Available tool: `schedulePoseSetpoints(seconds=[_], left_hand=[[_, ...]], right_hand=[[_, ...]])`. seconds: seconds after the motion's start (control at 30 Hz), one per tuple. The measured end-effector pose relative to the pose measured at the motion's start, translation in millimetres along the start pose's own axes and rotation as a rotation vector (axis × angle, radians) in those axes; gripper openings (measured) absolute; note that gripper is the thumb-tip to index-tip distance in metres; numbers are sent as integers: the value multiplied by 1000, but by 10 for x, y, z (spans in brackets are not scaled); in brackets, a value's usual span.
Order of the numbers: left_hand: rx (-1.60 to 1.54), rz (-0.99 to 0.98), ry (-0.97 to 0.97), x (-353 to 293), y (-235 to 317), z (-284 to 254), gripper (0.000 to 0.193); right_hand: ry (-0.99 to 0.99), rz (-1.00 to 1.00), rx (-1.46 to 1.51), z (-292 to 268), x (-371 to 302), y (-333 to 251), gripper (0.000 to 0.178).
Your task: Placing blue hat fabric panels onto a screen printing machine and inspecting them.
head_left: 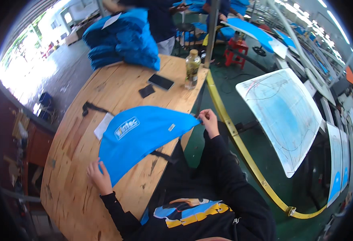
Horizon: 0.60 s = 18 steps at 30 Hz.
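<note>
- Beside the lower left corner of the blue cloth (144, 138), the left hand (99, 178) rests with its fingers a little spread; they touch the edge, but I cannot tell if they grip it. If they only press lightly, this corner could slip away under a pull from the other side.
- Beyond these fingers, a white sheet (103, 126) lies partly under the cloth, and a black strap (98, 107) shows near it. The sheet could be creased, and the strap could twist, if the cloth is dragged quickly. The sheet looks thin and flat, the strap narrow and soft.
- Between the fingers of both hands is the cloth itself, spread on the bench (68, 188). Uneven pulling could, in my judgement, make folds or a stretched edge. It is smooth fabric with one rounded side, one slightly hollow side and pointed ends, and it bears a pale printed mark. The bench is bare wood with grain and dark spots, which may catch the fabric.
- Farther out from the fingers, a phone (161, 82) lies flat and glossy, and a clear bottle (192, 68) stands near the bench's right edge; a wide sweep of the cloth could knock it down.
- At the far right tip of the cloth, the right hand (209, 123) has its fingers closed narrowly on the fabric. A weak pinch could let this tip drop.
</note>
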State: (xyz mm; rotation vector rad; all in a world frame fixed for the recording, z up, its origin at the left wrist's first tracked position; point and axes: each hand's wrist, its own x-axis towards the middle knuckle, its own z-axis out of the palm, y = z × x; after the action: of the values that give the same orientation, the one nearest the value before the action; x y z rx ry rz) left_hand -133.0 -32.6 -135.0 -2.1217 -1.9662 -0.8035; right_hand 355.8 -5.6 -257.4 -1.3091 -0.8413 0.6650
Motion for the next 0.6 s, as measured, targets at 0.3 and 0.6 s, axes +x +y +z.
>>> schedulePoseSetpoints(seconds=[0.3, 0.6], left_hand=[[-41, 247, -174, 531, 630, 960, 50], [85, 219, -179, 463, 765, 1065, 55]], right_hand=[[-101, -195, -742, -52, -313, 435, 12], [-590, -166, -1342, -146, -401, 726, 23]])
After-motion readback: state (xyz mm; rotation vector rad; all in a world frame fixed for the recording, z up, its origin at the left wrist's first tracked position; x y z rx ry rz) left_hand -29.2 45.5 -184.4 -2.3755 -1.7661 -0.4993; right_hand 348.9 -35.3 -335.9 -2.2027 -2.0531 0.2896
